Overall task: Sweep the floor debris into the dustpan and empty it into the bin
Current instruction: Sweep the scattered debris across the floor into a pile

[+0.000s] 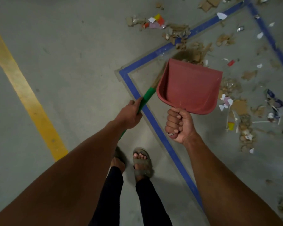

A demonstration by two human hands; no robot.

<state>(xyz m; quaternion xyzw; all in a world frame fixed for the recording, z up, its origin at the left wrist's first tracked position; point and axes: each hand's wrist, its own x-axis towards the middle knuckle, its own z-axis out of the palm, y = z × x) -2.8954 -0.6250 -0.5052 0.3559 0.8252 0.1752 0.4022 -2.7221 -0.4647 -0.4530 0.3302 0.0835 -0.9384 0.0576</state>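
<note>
Looking down on grey concrete floor (72, 62), crossed by a yellow painted stripe (23, 88) at left and blue tape lines (153, 118) forming a corner. Debris (183, 35) of cardboard scraps, paper bits and wrappers lies scattered beyond and right of the tape corner. Red dustpan (189, 85) held above the floor, mouth facing the debris, pan apparently empty. Broom (147, 97), green handle, bristle end blurred behind the dustpan's far edge. Left hand (129, 115) grip closed round the green handle. Right hand (178, 124) grip fisted round the dustpan handle. Sandalled feet (142, 162) below, just left of the tape.
</note>
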